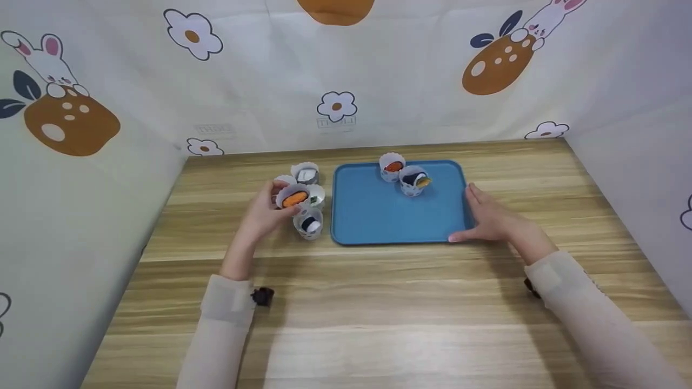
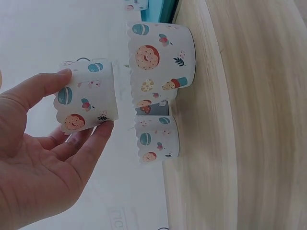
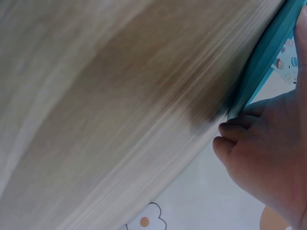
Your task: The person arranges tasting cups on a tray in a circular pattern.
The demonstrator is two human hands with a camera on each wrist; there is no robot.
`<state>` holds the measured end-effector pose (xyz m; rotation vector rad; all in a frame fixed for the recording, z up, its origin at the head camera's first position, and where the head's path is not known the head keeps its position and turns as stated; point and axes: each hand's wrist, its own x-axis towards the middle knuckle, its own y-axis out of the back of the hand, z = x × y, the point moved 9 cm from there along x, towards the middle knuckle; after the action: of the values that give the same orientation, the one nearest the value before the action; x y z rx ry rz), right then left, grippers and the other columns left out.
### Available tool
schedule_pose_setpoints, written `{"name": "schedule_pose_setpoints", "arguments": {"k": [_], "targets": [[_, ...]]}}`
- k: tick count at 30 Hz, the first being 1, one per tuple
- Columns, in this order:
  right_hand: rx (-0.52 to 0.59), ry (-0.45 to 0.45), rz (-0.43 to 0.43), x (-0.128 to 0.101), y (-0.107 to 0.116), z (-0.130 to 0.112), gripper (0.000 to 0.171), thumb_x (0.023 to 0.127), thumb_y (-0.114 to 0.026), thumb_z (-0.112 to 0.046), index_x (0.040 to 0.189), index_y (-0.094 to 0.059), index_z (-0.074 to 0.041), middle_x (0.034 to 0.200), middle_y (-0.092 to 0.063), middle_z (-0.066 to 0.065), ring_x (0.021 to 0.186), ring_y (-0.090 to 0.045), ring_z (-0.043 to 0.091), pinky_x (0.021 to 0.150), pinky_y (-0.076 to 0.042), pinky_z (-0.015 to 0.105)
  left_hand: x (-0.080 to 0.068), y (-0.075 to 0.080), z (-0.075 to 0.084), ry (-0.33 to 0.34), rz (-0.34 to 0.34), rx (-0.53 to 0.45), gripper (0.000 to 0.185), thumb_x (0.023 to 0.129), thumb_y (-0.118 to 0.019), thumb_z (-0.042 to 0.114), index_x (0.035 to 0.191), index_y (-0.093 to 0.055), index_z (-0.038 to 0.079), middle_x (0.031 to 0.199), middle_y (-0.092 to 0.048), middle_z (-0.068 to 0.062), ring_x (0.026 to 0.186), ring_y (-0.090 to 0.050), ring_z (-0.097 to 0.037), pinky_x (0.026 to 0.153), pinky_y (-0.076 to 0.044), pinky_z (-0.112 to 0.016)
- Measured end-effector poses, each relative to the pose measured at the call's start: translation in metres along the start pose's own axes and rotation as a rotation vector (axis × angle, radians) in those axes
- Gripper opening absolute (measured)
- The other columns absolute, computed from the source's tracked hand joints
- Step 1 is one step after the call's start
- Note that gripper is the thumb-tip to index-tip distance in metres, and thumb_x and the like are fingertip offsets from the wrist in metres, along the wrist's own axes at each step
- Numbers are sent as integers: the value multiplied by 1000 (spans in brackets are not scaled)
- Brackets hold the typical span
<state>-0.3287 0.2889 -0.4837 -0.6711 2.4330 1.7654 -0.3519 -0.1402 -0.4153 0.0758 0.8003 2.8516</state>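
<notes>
My left hand point(image 1: 265, 210) holds a paper baking cup point(image 1: 292, 195) with an orange piece inside, thumb on one side and fingers on the other. In the left wrist view this printed cup point(image 2: 88, 98) is raised off the table. Close by stand other paper cups, among them a front one point(image 1: 309, 229) with a black-and-white piece and a back one point(image 1: 305, 172) with a whitish piece. My right hand point(image 1: 489, 216) rests against the blue tray point(image 1: 373, 216) at its front right corner, fingers extended along the right edge, thumb at the front edge.
On the tray's back part stand two paper cups, one point(image 1: 391, 166) with a reddish-orange piece and one point(image 1: 414, 181) with a dark and yellow piece. A wood-grain table point(image 1: 378, 308) lies below, with printed cloth point(image 1: 421, 86) behind and at both sides.
</notes>
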Motion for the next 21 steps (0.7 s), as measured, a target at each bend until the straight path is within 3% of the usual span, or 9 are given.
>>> {"name": "schedule_pose_setpoints", "arguments": {"k": [5,21], "targets": [[-6,-4,0,0,0,0,138,74,-69,-74,154,3,12,162,7,33,151,0,49,123,-11,59,-1,-6,2,14,-15,-15,55,89,-69,3,136,-42,-4,139,-50,-26,128,-51,-36,109,-43,-46],[0,4,2,1,-1,0,138,74,-70,-73,153,2,13,162,6,34,151,-1,51,122,-11,60,0,-21,19,-34,-46,-46,54,87,-71,2,133,-44,-5,135,-54,-26,124,-54,-35,106,-46,-45]]}}
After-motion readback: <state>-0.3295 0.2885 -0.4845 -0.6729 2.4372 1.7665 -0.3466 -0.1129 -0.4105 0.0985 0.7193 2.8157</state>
